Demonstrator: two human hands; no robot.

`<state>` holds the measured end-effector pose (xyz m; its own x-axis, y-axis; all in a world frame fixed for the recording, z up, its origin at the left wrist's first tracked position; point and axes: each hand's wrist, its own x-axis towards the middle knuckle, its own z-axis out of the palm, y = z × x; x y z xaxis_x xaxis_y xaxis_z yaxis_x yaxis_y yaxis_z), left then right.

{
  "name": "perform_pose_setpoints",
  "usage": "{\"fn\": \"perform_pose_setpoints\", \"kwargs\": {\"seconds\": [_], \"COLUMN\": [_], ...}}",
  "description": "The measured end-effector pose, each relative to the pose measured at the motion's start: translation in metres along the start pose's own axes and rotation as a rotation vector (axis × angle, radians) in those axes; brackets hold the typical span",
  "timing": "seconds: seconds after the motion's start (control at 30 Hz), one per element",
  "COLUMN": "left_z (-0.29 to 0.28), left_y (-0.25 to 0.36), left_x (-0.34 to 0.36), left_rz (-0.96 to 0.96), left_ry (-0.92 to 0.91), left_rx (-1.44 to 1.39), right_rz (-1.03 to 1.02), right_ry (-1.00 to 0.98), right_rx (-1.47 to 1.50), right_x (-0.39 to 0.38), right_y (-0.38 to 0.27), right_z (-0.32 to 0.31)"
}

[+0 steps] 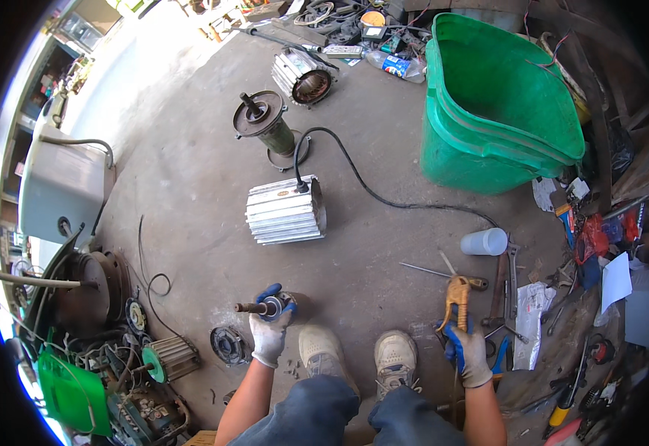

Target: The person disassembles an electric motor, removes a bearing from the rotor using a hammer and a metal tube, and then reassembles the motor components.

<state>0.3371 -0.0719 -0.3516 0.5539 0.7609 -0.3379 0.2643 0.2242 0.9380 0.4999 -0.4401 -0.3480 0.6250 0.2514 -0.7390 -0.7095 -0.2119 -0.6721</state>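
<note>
My left hand (270,338), in a grey glove with blue fingertips, is closed around the bearing end of a motor rotor (296,306). The rotor's brown shaft (253,307) sticks out to the left. In my right hand (468,355), gloved alike, is an orange-yellow air blow gun (456,296), held upright with its hose running down below the hand. Ahead lies a silver finned motor housing (286,211) with a black cable (384,199). Beyond it a second rotor with an end cover (260,117) stands on the floor, near another finned housing (302,76).
A large green bin (499,111) stands at the far right. A translucent cup (484,241), screwdrivers, wrenches and scraps lie on the right. To the left are a round end cover (229,346), a green-ended motor (168,359) and piled machine parts. Small bolts (292,369) lie by my left shoe.
</note>
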Motion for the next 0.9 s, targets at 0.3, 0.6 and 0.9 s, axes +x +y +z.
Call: {"fn": "perform_pose_setpoints", "kwargs": {"seconds": [0.3, 0.6, 0.9], "left_z": [-0.063, -0.127, -0.162], "left_y": [-0.003, 0.144, 0.326], "left_x": [-0.007, -0.096, -0.206], "left_rz": [-0.137, 0.048, 0.5], "left_ry": [-0.036, -0.03, -0.212], "left_rx": [-0.746, -0.71, -0.475], "right_rz": [-0.127, -0.439, -0.449], "right_ry": [0.028, -0.054, -0.442], "right_rx": [0.05, -0.031, -1.383], "right_x": [0.035, 0.104, 0.003], "right_y": [0.002, -0.066, -0.016], "right_z": [0.0, 0.062, 0.035]}}
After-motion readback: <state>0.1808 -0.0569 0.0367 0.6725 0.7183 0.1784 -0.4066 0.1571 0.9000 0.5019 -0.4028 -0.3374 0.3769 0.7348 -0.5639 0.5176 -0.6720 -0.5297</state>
